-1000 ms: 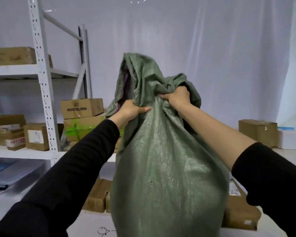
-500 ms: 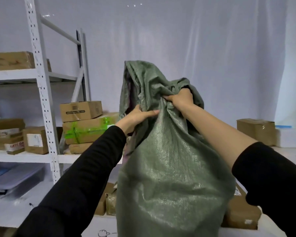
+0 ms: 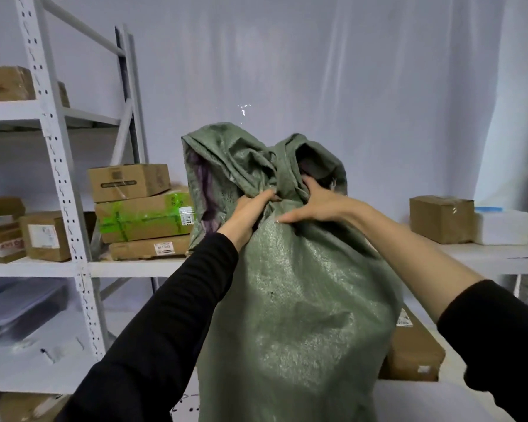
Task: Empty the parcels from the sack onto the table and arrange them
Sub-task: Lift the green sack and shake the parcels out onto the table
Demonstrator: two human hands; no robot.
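A large green woven sack (image 3: 296, 300) stands upright and bulging in front of me on the white table (image 3: 424, 400). Its neck is bunched and folded over at the top. My left hand (image 3: 250, 213) grips the gathered neck from the left. My right hand (image 3: 317, 202) is on the neck from the right, with fingers tucked into the folds and the thumb spread along the cloth. A brown parcel (image 3: 412, 351) lies on the table behind the sack at the right. The sack's contents are hidden.
A white metal rack (image 3: 70, 208) stands at the left with stacked cardboard boxes (image 3: 141, 211), one bound in green tape. A brown box (image 3: 441, 219) and a white foam box (image 3: 500, 228) sit on a ledge at the right. A white curtain hangs behind.
The sack's top sits lower in view and my head has shifted right. My hands have come closer together on the neck, and the right hand's fist has loosened into spread fingers.
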